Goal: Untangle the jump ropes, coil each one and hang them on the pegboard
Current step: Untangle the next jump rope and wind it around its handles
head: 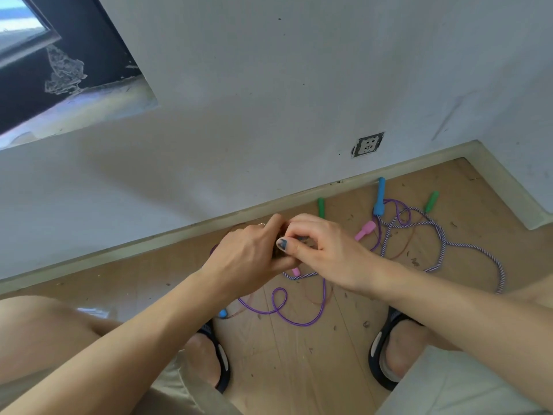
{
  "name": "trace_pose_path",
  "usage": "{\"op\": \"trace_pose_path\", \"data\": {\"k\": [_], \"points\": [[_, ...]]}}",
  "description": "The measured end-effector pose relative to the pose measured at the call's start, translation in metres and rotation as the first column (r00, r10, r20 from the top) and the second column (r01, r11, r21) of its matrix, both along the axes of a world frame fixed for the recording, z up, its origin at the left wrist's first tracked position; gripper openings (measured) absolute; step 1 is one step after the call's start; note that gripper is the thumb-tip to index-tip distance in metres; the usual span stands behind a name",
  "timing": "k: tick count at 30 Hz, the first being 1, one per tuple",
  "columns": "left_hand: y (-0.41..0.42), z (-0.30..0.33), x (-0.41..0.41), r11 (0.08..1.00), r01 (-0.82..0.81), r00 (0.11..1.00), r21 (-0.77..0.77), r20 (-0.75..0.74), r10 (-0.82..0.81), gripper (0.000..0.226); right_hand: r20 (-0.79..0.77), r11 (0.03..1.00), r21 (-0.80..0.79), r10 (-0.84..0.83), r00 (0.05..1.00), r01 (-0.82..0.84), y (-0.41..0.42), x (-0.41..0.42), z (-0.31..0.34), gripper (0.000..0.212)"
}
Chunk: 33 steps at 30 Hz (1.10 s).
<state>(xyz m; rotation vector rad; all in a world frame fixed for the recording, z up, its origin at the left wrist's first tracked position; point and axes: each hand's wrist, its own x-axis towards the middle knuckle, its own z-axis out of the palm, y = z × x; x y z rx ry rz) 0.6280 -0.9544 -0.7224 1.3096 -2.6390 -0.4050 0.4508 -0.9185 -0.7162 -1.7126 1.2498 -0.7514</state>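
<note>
Jump ropes lie tangled on a wooden floor (299,369) at the foot of a white wall (269,100), seen from the head camera as a crouching person works above them. The left hand (248,253) and right hand (317,244) meet at the centre of the frame, fingers curled and pressed together around a small dark bundle that the hands mostly hide; what it is cannot be told. A purple rope (278,307) loops across the boards at 6 o'clock from the hands, between two feet in dark slide sandals (221,360). A purple-and-white twisted rope (443,238) sprawls at 3 o'clock, crossing the purple one near a blue handle (380,196) that lies at 2 o'clock, close to the skirting board (149,241). Two green handles (432,201) rest on either side of it, and a pink handle (365,230) sits just beside the right hand. A second pink handle (295,271) peeks out below the hands, and a second blue handle (223,313) lies at 7 o'clock near the left foot. A wall socket (368,144) is set low in the wall at 1 o'clock, and a dark window recess (59,55) fills the corner at 10 o'clock.
</note>
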Motion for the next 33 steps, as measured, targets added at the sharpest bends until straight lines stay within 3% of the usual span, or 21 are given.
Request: {"op": "trace_pose_path", "data": {"k": [8, 16, 18, 23, 30, 33], "points": [[-0.009, -0.001, 0.004, 0.995, 0.067, 0.996, 0.073, 0.054, -0.071, 0.058, -0.182, 0.999, -0.050, 0.005, 0.983, -0.015, -0.011, -0.007, 0.012, 0.035], [-0.011, 0.014, 0.007, 0.949, 0.121, 0.991, 0.291, 0.019, -0.132, 0.047, -0.265, 0.997, -0.073, 0.016, 0.964, -0.036, -0.026, -0.012, 0.014, 0.049], [-0.009, 0.017, 0.006, 0.910, 0.133, 0.991, 0.393, -0.060, -0.119, 0.045, -0.291, 0.997, -0.045, 0.044, 0.956, -0.060, -0.028, -0.015, 0.012, 0.048], [-0.008, 0.026, 0.006, 0.805, 0.114, 0.962, 0.582, -0.266, 0.056, 0.038, 0.007, 0.970, 0.242, -0.002, 1.000, 0.000, -0.028, -0.013, 0.007, 0.053], [-0.002, 0.032, 0.003, 0.730, 0.106, 0.926, 0.675, -0.335, 0.175, 0.027, 0.211, 0.903, 0.427, -0.148, 0.966, 0.045, -0.026, -0.007, 0.007, 0.042], [-0.001, 0.032, 0.003, 0.724, 0.104, 0.916, 0.682, -0.349, 0.198, 0.025, 0.224, 0.891, 0.450, -0.178, 0.958, 0.060, -0.028, -0.008, 0.013, 0.037]]}}
